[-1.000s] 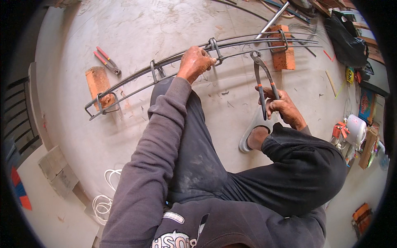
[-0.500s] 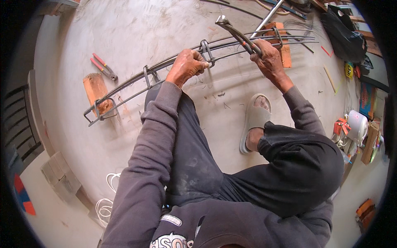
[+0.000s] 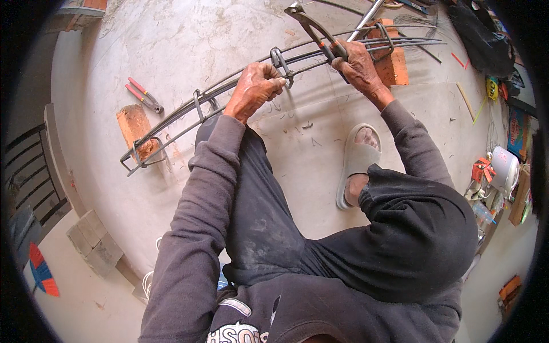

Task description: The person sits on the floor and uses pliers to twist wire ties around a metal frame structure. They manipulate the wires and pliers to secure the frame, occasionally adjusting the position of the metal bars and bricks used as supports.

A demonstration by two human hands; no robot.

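Observation:
A long rebar cage (image 3: 171, 118) of dark rods and bent stirrups runs across in front of me. At its middle stirrup (image 3: 277, 57), my left hand (image 3: 251, 90) is closed in a pinch against the rods; what lies between the fingertips is too small to make out. My right hand (image 3: 361, 70) grips the handles of long dark pincers (image 3: 313, 26), partly red at the grips. Their jaws point up and away, apart from the cage. Red bricks support the cage, one near its right end (image 3: 393, 67) and one near its left end (image 3: 132, 124).
Red-handled pincers (image 3: 143, 95) lie on the floor beyond the left brick. Bits of wire (image 3: 307, 126) are scattered below the cage. My sandalled foot (image 3: 362, 154) stands close by. A black bag (image 3: 477, 43) and a white appliance (image 3: 505, 170) are at the right.
My right hand has moved slightly left and away from me, carrying the pincers. The left hand stays pinched at the middle stirrup. The whole view has shifted a little.

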